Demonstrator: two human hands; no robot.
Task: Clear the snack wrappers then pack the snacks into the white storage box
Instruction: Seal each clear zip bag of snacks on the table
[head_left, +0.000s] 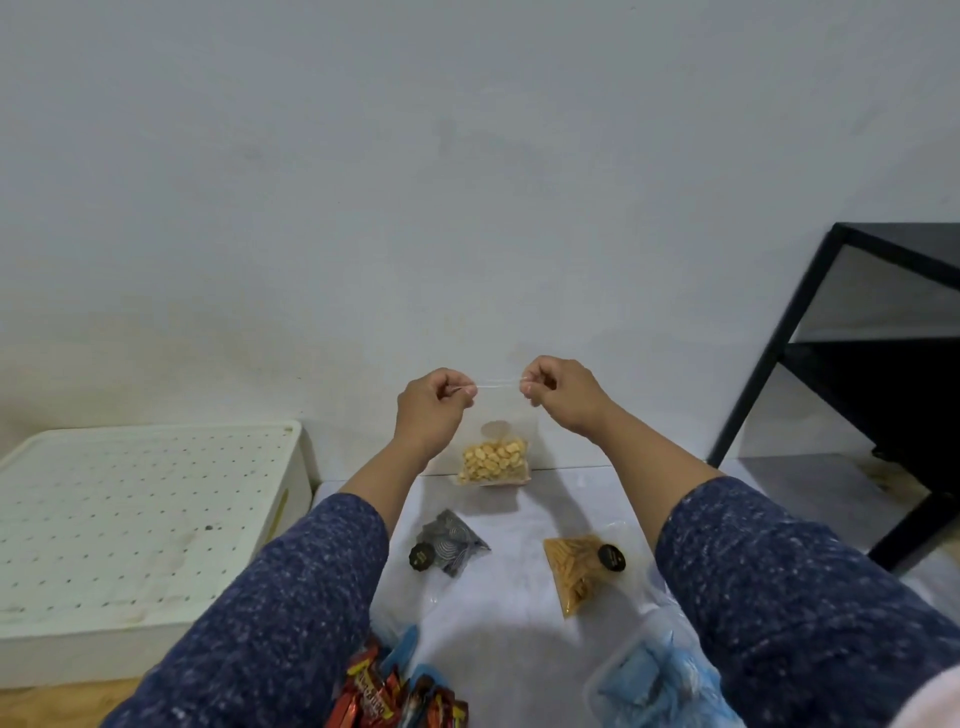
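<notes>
A clear plastic bag of pale yellow snacks (493, 457) hangs in the air in front of me. My left hand (431, 410) pinches its top left corner and my right hand (563, 397) pinches its top right corner, so the top edge is stretched between them. On the white surface (519, 613) below lie a dark triangular snack pack (449, 540) and an orange triangular snack pack (576, 571), each with a round black sticker. Red snack wrappers (395, 696) are heaped at the bottom edge. The white storage box (140, 530) stands at the left, its perforated lid on.
A clear container with blue-wrapped items (654, 680) sits at the bottom right, partly behind my right sleeve. A black metal shelf frame (810, 332) stands at the right against the pale wall. Wooden floor (67, 701) shows at the bottom left.
</notes>
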